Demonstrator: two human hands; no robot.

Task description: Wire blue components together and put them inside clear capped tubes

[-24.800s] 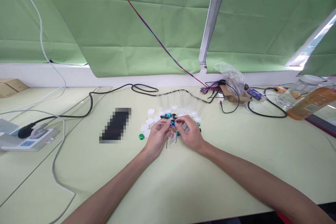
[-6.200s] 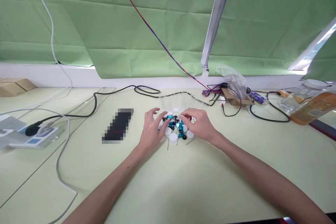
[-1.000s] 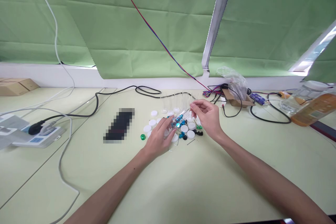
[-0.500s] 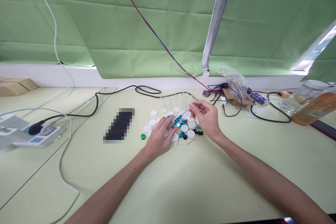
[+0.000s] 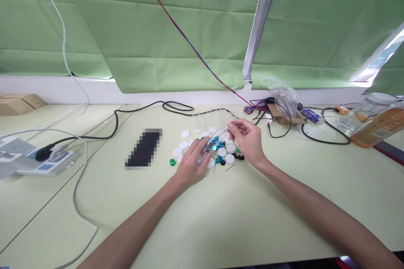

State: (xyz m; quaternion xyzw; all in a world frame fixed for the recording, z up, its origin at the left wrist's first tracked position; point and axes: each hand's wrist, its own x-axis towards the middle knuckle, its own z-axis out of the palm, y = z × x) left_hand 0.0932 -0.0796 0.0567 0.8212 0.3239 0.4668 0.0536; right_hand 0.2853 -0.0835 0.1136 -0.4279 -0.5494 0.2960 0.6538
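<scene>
The clear tube (image 5: pixel 208 146) is a slender, transparent cylinder located just below and right of frame center. It lies tilted, its axis rising toward the upper right, gripped near its lower-left end between the thumb and fingers of the left hand (image 5: pixel 191 162). Bright blue pieces (image 5: pixel 215 140) show at the tube; whether they sit inside or behind it cannot be determined. The thin rod (image 5: pixel 225 131) slants down-left toward the tube, pinched at its upper end by the right hand (image 5: pixel 249 138).
</scene>
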